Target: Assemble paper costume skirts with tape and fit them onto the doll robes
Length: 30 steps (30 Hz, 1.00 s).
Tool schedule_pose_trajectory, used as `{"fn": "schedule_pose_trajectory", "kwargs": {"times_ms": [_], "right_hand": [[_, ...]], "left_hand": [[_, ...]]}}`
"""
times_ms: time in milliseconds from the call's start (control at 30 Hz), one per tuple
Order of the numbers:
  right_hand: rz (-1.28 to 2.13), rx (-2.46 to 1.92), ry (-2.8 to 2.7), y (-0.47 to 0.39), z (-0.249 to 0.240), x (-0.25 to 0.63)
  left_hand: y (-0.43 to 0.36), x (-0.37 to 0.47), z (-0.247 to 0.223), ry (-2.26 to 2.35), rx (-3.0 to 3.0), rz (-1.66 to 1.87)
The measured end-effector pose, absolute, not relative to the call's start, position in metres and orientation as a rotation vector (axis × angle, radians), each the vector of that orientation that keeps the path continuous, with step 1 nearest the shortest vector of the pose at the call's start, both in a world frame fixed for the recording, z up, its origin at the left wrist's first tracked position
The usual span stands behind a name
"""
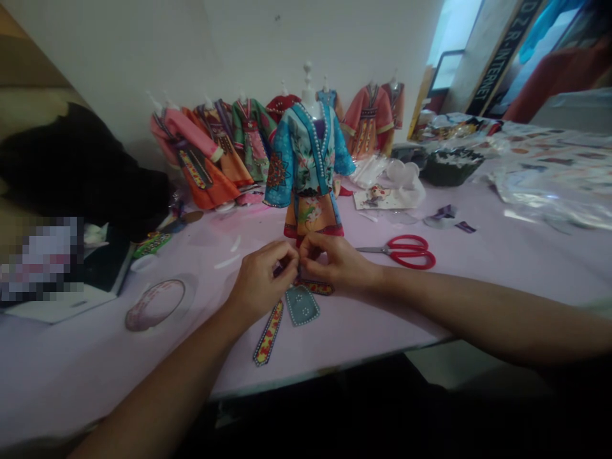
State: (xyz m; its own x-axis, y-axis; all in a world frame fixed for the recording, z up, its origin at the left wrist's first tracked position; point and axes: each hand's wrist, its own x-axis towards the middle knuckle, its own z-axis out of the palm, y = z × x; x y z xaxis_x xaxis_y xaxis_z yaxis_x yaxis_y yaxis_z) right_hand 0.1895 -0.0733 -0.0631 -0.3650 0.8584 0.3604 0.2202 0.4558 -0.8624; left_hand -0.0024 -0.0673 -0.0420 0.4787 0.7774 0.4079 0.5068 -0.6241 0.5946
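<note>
My left hand (262, 277) and my right hand (335, 258) meet fingertip to fingertip, both pinched at the upper end of a small decorated piece. Below them hangs or lies a grey-blue panel (303, 306) edged with white beads. A yellow and red pointed strip (268, 333) slants down to its left, and another patterned strip (319, 288) shows under my right hand. Just behind my hands stands a doll form in a blue robe (306, 150) and orange skirt (313, 217). What exactly the fingertips hold is too small to tell.
Red-handled scissors (411, 252) lie right of my right hand. Several dressed doll forms (251, 137) line the wall. A clear ring-shaped item (155, 306) is at the left. Further right are a dark bowl (452, 167), purple scraps (444, 215) and plastic sheets (564, 178).
</note>
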Motion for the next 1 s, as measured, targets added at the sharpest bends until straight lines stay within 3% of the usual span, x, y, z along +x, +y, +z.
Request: {"fn": "schedule_pose_trajectory", "kwargs": {"times_ms": [467,1000], "right_hand": [[0.743,-0.865,-1.857,-0.0742,-0.0585,0.1895],[0.769,-0.948,-1.862,-0.0737,-0.0607,0.1890]], "left_hand": [[-0.0688,0.0005,-0.0420,1.139,2.235,0.980],[-0.0697,-0.0020,-0.0467,1.070,2.865,0.937]]}}
